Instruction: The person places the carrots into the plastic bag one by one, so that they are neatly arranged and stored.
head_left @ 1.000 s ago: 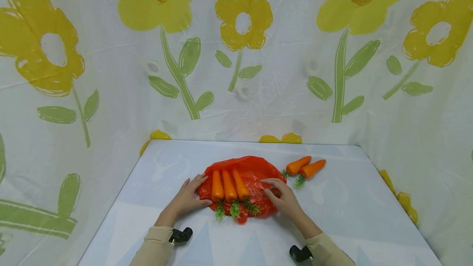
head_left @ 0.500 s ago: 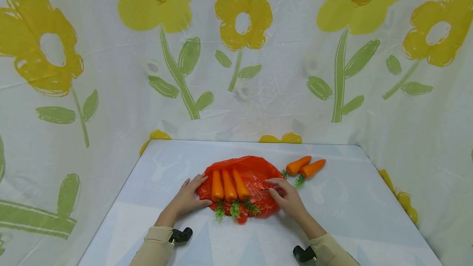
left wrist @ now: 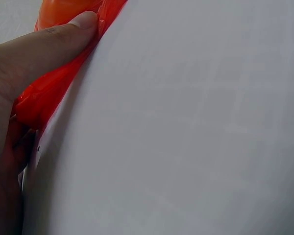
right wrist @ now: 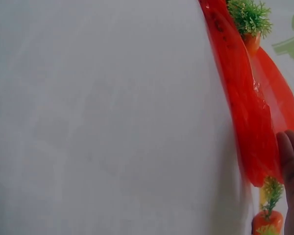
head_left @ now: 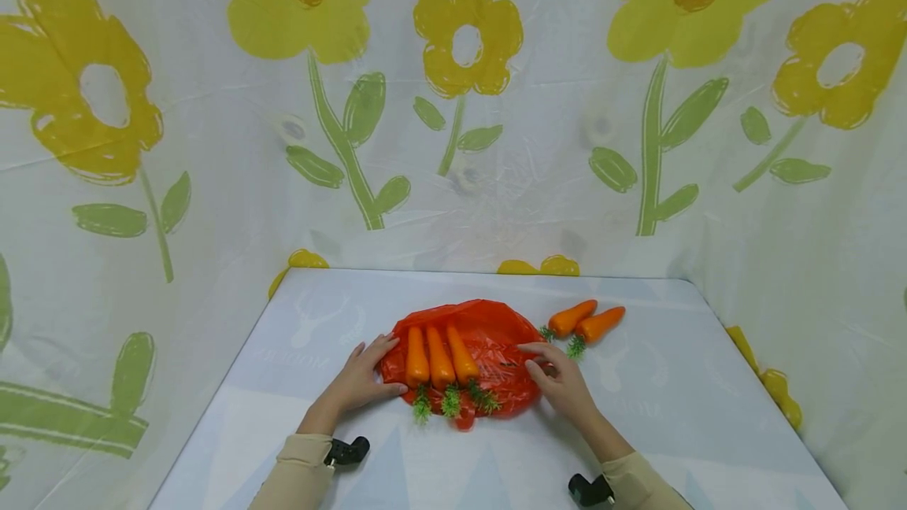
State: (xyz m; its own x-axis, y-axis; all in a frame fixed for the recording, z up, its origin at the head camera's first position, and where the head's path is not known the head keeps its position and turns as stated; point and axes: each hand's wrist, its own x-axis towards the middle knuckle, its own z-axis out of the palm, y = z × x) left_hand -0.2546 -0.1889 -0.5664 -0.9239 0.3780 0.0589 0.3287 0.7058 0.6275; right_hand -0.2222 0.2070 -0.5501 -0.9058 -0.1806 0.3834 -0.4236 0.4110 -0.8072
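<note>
A crumpled red plastic bag [head_left: 496, 337] lies on the table, with three orange toy carrots [head_left: 441, 359] side by side on its left part. Their green leafy tops point towards me. My left hand [head_left: 364, 376] rests at the bag's left edge, fingers extended along it. In the left wrist view its thumb [left wrist: 49, 49] lies straight against the red plastic. At the bag's right side is my right hand [head_left: 563, 384], fingers loosely bent over the plastic. The right wrist view shows its fingers [right wrist: 289, 159] beside the bag's bunched edge [right wrist: 240, 107].
Two more carrots [head_left: 584, 321] lie on the table behind and right of the bag. The pale table [head_left: 673, 384] has its far edge by a flower-printed curtain [head_left: 538, 179], which also hangs at both sides. Each wrist carries a black camera [head_left: 347, 451].
My right hand has slid to the right across the bag, to its right edge. The left hand, the bag's overall position and the carrots look the same.
</note>
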